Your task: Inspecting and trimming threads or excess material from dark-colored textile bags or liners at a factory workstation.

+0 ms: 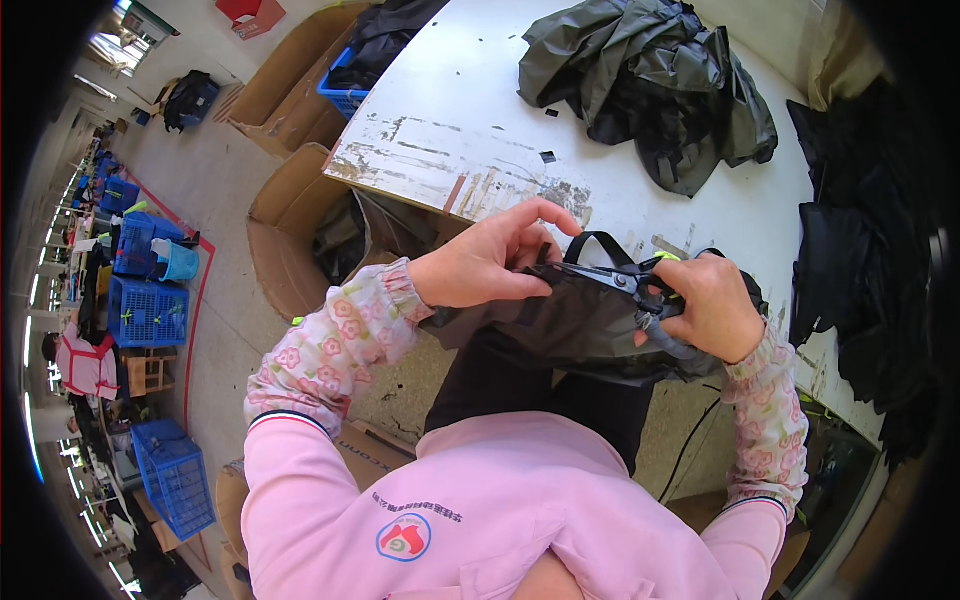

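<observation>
The left hand (485, 258) is clamped on the upper edge of a dark grey fabric piece (570, 335), pinching it between thumb and fingers. The right hand (712, 303) is closed around the black handles of a pair of scissors (622, 283); the blades point toward the left hand and lie along the same fabric edge. Whether the blades are fully closed cannot be determined. The hands are apart, with the scissor pivot and a black strap loop (603, 240) between them. The fabric piece hangs below and between both hands, at the near edge of a white worktable (440, 100). A crumpled dark grey fabric pile (650, 85) lies on the worktable beyond the hands. Black fabric (865, 270) is located right of the right hand; an open cardboard box (283, 235) stands left of the left hand.
</observation>
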Tool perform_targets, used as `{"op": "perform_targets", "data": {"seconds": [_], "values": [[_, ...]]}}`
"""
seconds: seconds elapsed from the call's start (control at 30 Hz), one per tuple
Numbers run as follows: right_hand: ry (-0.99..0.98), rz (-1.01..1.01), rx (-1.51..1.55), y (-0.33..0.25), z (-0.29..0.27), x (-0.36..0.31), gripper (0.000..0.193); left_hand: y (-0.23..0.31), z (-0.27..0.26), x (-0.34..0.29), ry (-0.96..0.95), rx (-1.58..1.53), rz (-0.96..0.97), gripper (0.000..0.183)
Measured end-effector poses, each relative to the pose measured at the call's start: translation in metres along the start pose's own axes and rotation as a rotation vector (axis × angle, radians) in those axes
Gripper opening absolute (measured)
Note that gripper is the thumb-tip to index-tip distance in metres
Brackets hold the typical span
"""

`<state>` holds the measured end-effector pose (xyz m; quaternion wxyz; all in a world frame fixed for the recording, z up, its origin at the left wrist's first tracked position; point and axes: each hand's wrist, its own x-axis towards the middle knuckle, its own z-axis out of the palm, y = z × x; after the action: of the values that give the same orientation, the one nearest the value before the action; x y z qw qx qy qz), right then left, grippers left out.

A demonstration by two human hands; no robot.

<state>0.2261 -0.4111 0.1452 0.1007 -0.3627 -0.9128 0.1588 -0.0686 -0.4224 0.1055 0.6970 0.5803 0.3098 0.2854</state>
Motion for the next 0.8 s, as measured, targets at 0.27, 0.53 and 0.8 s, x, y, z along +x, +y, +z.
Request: {"op": "perform_targets", "data": {"seconds": [0.27,0.53,0.8], "values": [[0.013,0.297,0.116,0.028,0.006,-0.046,0.042,0.015,-0.015,0.0,0.029,0.116,0.024,0.056],[0.277,0.681,0.611,0.051,0.056,-0.131,0.022,0.06,-0.093,0.059,0.344,0.678,0.096,0.048],[0.401,0.727,0.484,0.028,0.123,-0.145,0.027,-0.02,0.014,0.079,0.062,1.218,0.587,0.026]]}}
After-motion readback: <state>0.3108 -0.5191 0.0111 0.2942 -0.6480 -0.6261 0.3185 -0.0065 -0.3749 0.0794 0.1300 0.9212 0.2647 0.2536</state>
